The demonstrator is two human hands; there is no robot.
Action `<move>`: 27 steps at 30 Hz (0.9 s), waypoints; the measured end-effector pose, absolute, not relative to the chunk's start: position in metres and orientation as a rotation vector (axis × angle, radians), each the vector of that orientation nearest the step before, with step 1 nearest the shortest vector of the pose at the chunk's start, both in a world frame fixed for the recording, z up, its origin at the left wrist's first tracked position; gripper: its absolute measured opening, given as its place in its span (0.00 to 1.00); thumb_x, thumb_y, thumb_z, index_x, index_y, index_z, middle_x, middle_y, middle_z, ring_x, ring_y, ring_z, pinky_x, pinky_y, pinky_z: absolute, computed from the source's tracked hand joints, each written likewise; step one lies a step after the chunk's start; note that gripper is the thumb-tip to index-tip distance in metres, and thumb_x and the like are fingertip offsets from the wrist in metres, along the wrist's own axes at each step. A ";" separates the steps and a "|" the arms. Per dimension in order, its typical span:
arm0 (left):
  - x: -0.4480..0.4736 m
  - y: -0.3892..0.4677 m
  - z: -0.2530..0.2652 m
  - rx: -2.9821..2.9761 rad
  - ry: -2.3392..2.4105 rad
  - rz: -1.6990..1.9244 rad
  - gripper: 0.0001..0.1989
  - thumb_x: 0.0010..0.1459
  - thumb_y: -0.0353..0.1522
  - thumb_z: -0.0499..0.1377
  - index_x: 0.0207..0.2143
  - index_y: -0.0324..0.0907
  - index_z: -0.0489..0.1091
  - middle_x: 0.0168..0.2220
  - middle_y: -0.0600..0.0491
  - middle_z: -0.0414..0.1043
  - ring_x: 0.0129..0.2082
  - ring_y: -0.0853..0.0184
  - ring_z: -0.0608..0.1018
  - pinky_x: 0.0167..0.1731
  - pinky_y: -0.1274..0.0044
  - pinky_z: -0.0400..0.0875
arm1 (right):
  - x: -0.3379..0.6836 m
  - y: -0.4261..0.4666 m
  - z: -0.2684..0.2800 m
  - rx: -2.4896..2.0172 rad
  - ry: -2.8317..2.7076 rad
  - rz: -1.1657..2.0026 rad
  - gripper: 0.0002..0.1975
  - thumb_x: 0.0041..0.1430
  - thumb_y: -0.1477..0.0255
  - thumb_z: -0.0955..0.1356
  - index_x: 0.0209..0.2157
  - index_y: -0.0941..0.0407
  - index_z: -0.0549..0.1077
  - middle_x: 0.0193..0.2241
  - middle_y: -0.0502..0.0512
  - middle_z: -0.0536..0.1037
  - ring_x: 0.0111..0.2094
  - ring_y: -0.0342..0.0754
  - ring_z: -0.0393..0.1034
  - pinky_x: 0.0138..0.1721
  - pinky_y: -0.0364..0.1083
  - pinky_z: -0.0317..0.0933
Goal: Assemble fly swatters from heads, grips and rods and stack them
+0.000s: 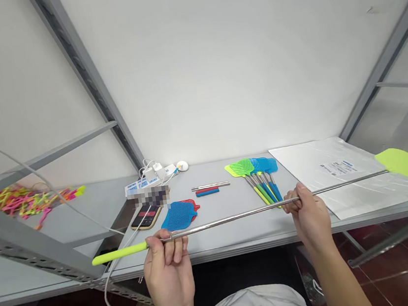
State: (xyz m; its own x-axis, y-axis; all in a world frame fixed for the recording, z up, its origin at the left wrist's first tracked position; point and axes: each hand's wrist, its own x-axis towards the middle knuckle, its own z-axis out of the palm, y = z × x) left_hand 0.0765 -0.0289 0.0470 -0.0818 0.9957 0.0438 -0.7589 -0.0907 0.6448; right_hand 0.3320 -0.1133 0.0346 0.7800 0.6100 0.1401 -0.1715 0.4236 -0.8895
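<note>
A long fly swatter (230,218) with a metal telescopic rod stretches across the view above the shelf. Its yellow-green handle points left, and its flat yellow-green head is at the far right. My left hand (170,271) is closed on the rod near the handle. Farther along, my right hand (310,214) grips the rod with thumb and fingers. Behind the rod lie a blue swatter head (179,215) with a red swatter head (194,205) partly under it. A fan of several assembled swatters (261,180), green and blue, rests near my right hand.
Metal rods (210,186) lie by a red and a blue handle (208,191). At left are a phone (147,216), a power strip (141,184) and a white cable (108,294). A white package (327,185) lies right; colourful plastic pieces (35,201) sit beyond the grey post.
</note>
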 end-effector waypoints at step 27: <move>0.060 -0.007 0.045 0.511 0.572 1.773 0.20 0.68 0.42 0.47 0.28 0.42 0.67 0.13 0.62 0.50 0.15 0.72 0.51 0.20 0.80 0.60 | 0.349 -0.116 0.036 -0.906 -0.374 0.270 0.21 0.64 0.58 0.64 0.23 0.57 0.71 0.19 0.48 0.68 0.20 0.42 0.62 0.24 0.44 0.57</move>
